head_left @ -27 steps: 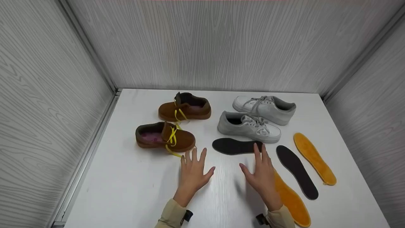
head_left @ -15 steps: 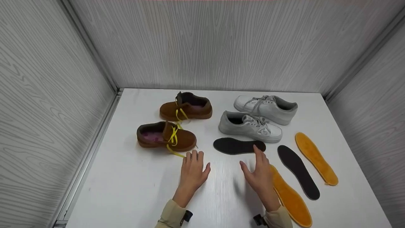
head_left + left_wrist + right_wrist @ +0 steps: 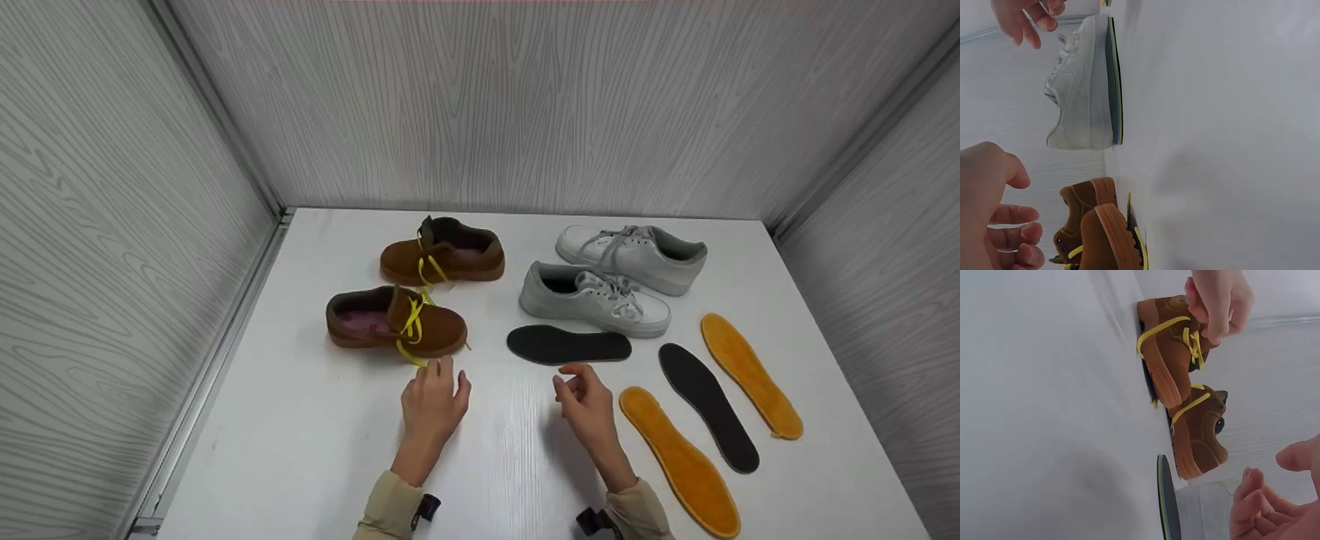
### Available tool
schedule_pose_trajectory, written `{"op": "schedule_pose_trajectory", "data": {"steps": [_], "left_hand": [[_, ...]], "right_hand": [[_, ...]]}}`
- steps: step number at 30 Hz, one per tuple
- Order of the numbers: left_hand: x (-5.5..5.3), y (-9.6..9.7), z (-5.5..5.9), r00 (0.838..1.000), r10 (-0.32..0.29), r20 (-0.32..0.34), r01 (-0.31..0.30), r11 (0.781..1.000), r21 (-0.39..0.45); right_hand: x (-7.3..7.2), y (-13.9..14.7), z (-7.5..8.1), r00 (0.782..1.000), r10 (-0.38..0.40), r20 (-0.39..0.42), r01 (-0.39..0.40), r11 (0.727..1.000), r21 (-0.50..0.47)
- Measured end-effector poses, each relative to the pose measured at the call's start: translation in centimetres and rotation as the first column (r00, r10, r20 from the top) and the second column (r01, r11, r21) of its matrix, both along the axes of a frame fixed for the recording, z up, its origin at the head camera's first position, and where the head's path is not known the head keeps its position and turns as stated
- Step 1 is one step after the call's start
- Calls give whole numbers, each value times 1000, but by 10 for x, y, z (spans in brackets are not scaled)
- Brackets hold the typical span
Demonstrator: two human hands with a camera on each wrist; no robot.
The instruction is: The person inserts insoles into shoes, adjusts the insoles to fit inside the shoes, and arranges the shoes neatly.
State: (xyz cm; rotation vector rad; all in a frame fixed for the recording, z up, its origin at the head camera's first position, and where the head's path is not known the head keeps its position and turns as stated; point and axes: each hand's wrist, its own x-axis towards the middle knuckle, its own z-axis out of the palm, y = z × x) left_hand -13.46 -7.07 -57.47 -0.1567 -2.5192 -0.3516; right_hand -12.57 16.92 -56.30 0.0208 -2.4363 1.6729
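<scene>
My left hand (image 3: 431,401) hovers over the table just in front of the nearer brown shoe (image 3: 441,332) with yellow laces; its fingers are loosely bent and hold nothing. My right hand (image 3: 591,411) hangs below a black insole (image 3: 568,345), fingers loosely curled and thumb near the index finger, also holding nothing. That insole lies flat along the front of the nearer white sneaker (image 3: 551,300). To the right of the right hand lie an orange insole (image 3: 679,465) and a second black insole (image 3: 707,407). In the left wrist view the left thumb and fingers (image 3: 1013,236) stand apart.
Behind are a second brown shoe (image 3: 484,268) and a second white sneaker (image 3: 664,268). Another orange insole (image 3: 752,375) lies at the far right of the white table (image 3: 292,450). Grey wood-grain panels (image 3: 487,112) enclose the back and both sides.
Both hands' spread fingers have bent loosely. The left hand has shifted slightly left; the right has moved left, off the black insole and the nearer orange insole in view.
</scene>
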Motion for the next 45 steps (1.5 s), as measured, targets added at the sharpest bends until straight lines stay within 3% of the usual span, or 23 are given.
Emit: {"op": "schedule_pose_trajectory", "data": {"steps": [3,6,12,18,22,24,25,28,31,34,36,39,42,45], "left_hand": [[-2,-11,-1,1000,17,-4,-17,1000,9],[-2,-19,-3,1000,25,-18,-24,1000,11],[-1,-33,-12,998,45,-41,-44,999,28],[-5,-56,-22,995,96,-41,-92,992,86],[-5,-77,-27,988,153,24,-155,966,207],[-6,-87,-28,979,177,100,-200,925,324],[-7,-92,-29,971,186,147,-230,892,390],[-12,-104,-31,936,208,283,-337,764,551],[-17,-115,-32,901,234,365,-424,644,636],[-22,-122,-32,885,264,383,-463,579,671],[-26,-126,-31,884,279,376,-468,553,690],[-33,-130,-30,894,298,335,-445,502,741],[-40,-134,-28,913,305,270,-387,441,810],[-46,-138,-24,932,288,222,-325,384,864]], "right_hand": [[2,-14,12,999,23,47,-18,994,-107],[4,-26,25,998,51,43,-44,986,-160],[-2,-43,26,994,108,33,-97,965,-242],[-10,-60,25,987,146,72,-116,941,-317],[-14,-73,26,979,187,85,-154,941,-301],[-15,-80,27,977,198,83,-168,947,-272],[-16,-83,27,976,200,82,-173,951,-257],[-19,-91,29,977,195,85,-169,954,-247],[-23,-98,31,973,201,114,-164,950,-267],[-28,-106,33,963,217,158,-159,936,-315],[-32,-111,35,955,229,190,-150,921,-359],[-38,-118,38,935,256,244,-134,895,-425],[-46,-125,37,912,283,296,-118,874,-472],[-58,-133,25,891,314,327,-120,859,-498]]}}
